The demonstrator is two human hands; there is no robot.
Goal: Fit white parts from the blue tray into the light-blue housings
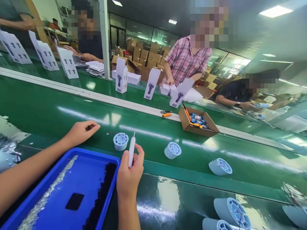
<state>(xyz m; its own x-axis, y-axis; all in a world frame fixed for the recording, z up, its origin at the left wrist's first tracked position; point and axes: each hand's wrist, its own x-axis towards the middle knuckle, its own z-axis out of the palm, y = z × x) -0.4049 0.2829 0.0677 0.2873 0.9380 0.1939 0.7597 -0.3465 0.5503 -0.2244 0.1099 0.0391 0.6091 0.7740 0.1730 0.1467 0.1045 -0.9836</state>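
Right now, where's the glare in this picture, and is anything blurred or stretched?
In the head view, white streaks of reflected light cross the green belt, and bright patches wash the glossy tabletop; also in the head view, the right hand and white tool look fairly crisp, while the far right edge looks smeared and stretched.

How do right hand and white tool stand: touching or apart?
Touching: the head view shows the right hand gripping the white tool between thumb and fingers.

The left forearm [38, 167] slanted inward, the left hand [80, 132] loosely curled; the right forearm [129, 212] stood nearly upright, the right hand [130, 174] closed in a grip (one finger [140, 152] crooked above the others).
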